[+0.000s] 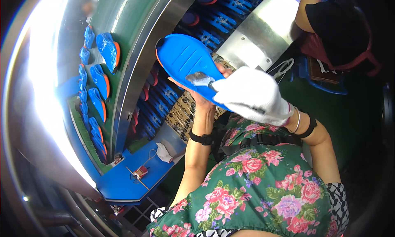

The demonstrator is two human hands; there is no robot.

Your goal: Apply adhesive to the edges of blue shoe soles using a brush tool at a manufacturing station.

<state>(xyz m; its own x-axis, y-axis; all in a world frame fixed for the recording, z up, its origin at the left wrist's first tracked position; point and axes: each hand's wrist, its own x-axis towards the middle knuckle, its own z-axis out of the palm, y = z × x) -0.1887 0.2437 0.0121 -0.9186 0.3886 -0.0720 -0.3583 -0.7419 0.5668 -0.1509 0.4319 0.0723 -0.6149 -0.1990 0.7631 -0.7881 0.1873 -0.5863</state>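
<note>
My bare left hand (pixel 203 96) grips a large blue shoe insole (pixel 181 56) from underneath, so most of its fingers are hidden. An orange edge and a dark spot show at the insole's far left end. In a white glove, my right hand (pixel 253 95) is closed on a small flat brush (pixel 199 78). The brush's dark bristles lie against or just over the insole's blue face; I cannot tell whether they touch. Part of the insole's near end is covered by the glove.
Several blue and orange insoles (pixel 98 76) lie on a green conveyor belt (pixel 131 27) at left. Beneath it, more insoles (pixel 162 99) sit close together. A blue table (pixel 119 181) holds a small red spool-like item (pixel 140 172) and a white glove (pixel 164 152). Another person's arm (pixel 306 12) shows at upper right.
</note>
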